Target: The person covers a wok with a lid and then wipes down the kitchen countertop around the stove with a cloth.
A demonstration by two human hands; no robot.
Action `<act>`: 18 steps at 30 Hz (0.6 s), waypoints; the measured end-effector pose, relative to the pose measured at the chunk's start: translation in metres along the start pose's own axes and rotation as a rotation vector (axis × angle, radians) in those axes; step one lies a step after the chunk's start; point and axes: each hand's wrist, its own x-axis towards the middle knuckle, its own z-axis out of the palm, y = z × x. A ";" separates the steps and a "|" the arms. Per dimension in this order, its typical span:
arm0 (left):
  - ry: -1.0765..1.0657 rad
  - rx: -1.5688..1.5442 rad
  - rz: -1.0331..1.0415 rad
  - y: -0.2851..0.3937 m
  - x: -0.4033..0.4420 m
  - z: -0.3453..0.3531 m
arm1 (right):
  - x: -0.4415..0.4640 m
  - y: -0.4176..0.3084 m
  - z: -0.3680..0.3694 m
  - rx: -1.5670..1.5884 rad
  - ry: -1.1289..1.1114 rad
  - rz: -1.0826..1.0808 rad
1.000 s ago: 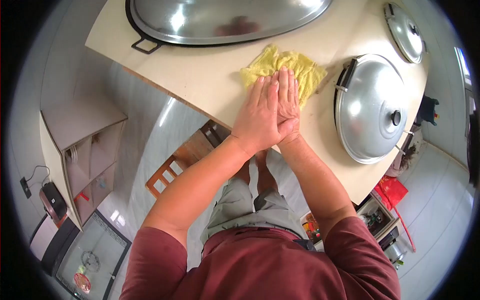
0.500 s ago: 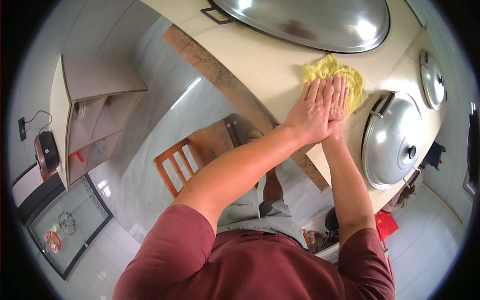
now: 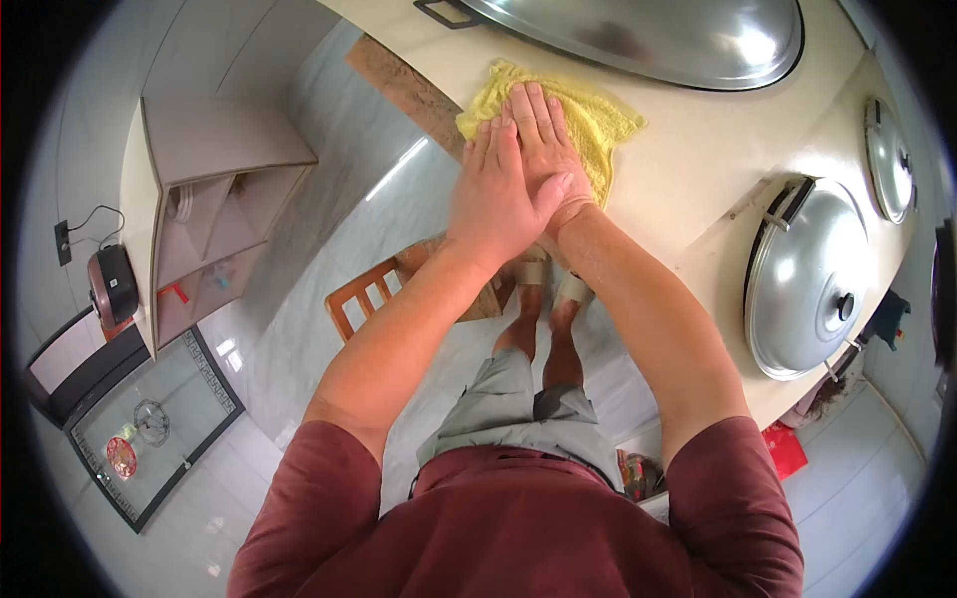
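A yellow cloth (image 3: 602, 128) lies bunched on the cream countertop (image 3: 678, 169), by its left edge. My right hand (image 3: 546, 149) presses flat on the cloth with its fingers stretched out. Partly overlapping it, my left hand (image 3: 495, 194) lies along its side, fingers extended and the thumb across the right hand near the wrist. Neither hand is curled round the cloth. Both palms are hidden from view.
A large metal lid (image 3: 648, 40) with a dark handle is at the back of the counter. Two domed lids, a nearer one (image 3: 805, 284) and a smaller one (image 3: 887, 159), are on the right. A wooden chair (image 3: 384, 284) stands below, left of my legs; a shelf unit (image 3: 229, 149) is further left.
Both hands have slid the yellow cloth leftward and a little farther away, from near the domed lid to the counter's left edge. More of my legs now shows.
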 end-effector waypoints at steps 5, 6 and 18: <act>0.002 -0.029 -0.012 0.027 -0.019 0.000 | -0.037 0.013 -0.008 0.159 0.064 -0.059; -0.013 -0.037 0.005 0.029 -0.025 -0.002 | -0.041 0.011 -0.010 0.138 0.064 -0.071; 0.070 0.106 -0.027 -0.048 0.029 -0.015 | 0.051 -0.018 0.021 0.007 0.011 -0.044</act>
